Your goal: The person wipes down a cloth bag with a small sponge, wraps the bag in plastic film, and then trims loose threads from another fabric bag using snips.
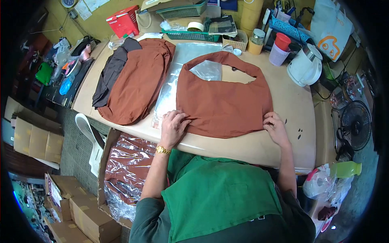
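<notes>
A rust-brown fabric shoulder bag point(225, 99) lies flat on the table in front of me, its strap loop away from me. My left hand point(174, 124) has its fingers curled on the bag's lower left edge; a gold watch point(163, 150) is on that wrist. At the lower right edge, my right hand point(276, 126) pinches the fabric. Clear plastic bags point(167, 95) lie partly under the bag's left side. Left of them is a pile of similar brown bags point(135, 85), with dark fabric point(111, 77) along its left side.
Below the table's left front edge stands a carton point(106, 162) of plastic-wrapped brown items point(129, 166). Green baskets point(190, 36), a jar point(256, 41), cups point(279, 54) and a white kettle point(306, 67) line the back. A black fan point(355, 123) stands at right.
</notes>
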The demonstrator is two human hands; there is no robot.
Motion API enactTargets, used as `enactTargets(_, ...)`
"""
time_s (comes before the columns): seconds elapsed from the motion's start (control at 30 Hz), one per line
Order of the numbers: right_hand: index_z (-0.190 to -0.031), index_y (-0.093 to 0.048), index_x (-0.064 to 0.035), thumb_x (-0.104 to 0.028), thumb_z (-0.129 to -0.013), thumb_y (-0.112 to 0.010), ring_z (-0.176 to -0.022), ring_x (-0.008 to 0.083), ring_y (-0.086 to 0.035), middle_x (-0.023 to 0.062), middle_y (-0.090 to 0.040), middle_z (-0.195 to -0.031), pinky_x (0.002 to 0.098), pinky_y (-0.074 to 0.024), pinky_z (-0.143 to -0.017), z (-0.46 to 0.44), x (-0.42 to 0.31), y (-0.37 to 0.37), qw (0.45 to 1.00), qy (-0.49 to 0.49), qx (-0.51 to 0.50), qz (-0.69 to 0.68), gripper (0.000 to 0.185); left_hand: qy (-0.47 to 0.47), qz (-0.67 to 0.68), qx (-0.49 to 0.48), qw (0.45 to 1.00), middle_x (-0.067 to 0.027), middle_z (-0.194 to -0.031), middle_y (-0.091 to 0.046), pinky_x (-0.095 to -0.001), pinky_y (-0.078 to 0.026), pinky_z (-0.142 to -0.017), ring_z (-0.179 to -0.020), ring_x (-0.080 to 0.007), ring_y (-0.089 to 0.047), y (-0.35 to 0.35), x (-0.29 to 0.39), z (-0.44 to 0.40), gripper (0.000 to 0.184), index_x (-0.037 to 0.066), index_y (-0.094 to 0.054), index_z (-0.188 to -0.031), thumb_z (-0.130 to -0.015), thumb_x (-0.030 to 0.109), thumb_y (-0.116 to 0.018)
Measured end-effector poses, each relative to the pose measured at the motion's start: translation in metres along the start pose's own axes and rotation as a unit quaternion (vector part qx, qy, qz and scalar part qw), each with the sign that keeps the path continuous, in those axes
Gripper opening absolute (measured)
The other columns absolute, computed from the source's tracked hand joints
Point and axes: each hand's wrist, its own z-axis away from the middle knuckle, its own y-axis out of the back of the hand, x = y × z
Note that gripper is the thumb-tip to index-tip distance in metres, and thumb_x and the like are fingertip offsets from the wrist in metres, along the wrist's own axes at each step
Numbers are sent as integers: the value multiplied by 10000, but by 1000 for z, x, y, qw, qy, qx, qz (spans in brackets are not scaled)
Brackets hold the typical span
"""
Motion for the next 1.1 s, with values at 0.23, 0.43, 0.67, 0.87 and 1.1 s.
enactTargets(0.23,-877,-552,-29,-49,-983,-528,-771,25,-464,-48,-525,-829,187,-394,-704,-9,22,-17,922,-123,168,-326,110,74,203,58,975,-89,-775,-610,-354,-429,-781,-794,-231,-566,-12,-4,-6,105,27,-642,-795,-865,97,-673)
enactTargets(0.43,-947,-561,-57,-52,-938,-603,-755,16,-471,-58,-522,-832,179,-398,-707,-12,23,-17,921,-155,157,-322,44,252,377,46,890,41,-811,-505,-228,-409,-710,-772,-73,-445,-17,-7,-3,157,26,-538,-838,-944,98,-628)
enactTargets(0.67,-935,-595,-59,30,-789,-693,-721,45,-497,-44,-547,-791,215,-413,-639,-3,1,15,937,-181,15,-297,197,157,235,43,958,-31,-782,-621,-287,-454,-786,-756,-142,-556,-3,-15,2,112,3,-656,-836,-793,21,-757)
enactTargets(0.87,-804,-555,-21,-50,-773,-748,-632,170,-525,57,-529,-685,313,-430,-595,-8,2,-8,992,-91,80,-31,197,101,192,83,973,-62,-740,-630,-304,-413,-807,-722,-176,-530,-9,-14,0,69,10,-657,-818,-866,53,-680)
enactTargets(1.1,-761,-465,-29,-13,-731,-789,-633,104,-478,24,-510,-702,317,-406,-559,-9,-16,-5,989,-86,96,73,326,220,305,62,924,18,-855,-566,-199,-400,-672,-769,-57,-502,-7,-14,10,67,31,-604,-910,-895,13,-667)
